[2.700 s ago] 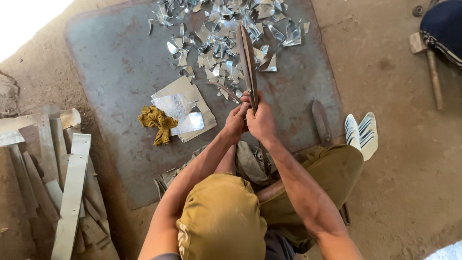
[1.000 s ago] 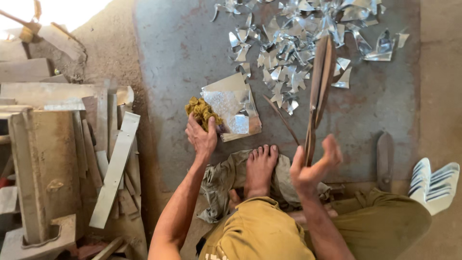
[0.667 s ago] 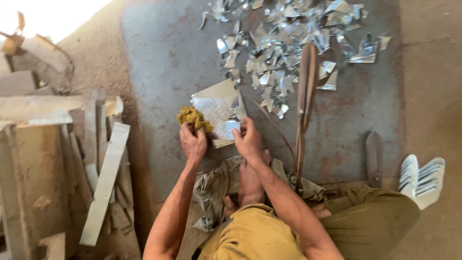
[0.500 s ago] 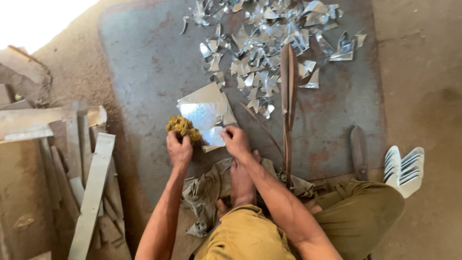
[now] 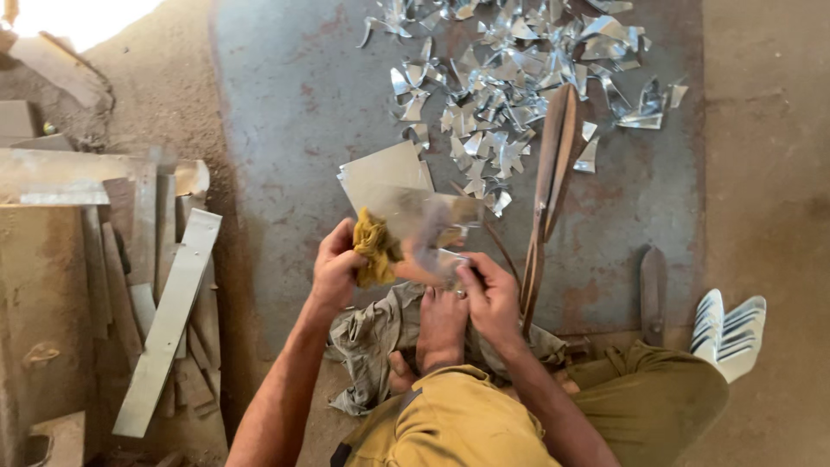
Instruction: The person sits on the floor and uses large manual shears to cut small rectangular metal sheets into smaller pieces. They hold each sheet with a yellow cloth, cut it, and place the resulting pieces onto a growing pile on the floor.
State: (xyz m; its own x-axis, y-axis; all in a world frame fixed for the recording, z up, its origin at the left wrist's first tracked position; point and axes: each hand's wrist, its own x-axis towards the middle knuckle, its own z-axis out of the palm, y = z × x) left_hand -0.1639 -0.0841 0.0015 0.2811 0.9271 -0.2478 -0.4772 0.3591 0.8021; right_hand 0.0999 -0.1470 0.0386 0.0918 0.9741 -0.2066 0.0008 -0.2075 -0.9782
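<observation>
Rusty steel plate [image 5: 285, 112] on a dirt floor serves as our work surface. Our left hand [image 5: 335, 266] is closed around a yellow rag [image 5: 373, 247]; our right hand [image 5: 489, 294] pinches the near edge of a shiny metal sheet [image 5: 415, 212], blurred, lifted just between both grips. Beyond the sheet lie scattered metal offcuts [image 5: 510, 86]; right of our right hand rest long shears [image 5: 549, 182]. Left of the rag hand, metal strips [image 5: 169, 320] are stacked.

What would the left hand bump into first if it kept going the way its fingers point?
The left hand, clutching a yellow rag, points right, so it would likely first meet the shiny metal sheet in the right hand; depth is unclear.
</observation>
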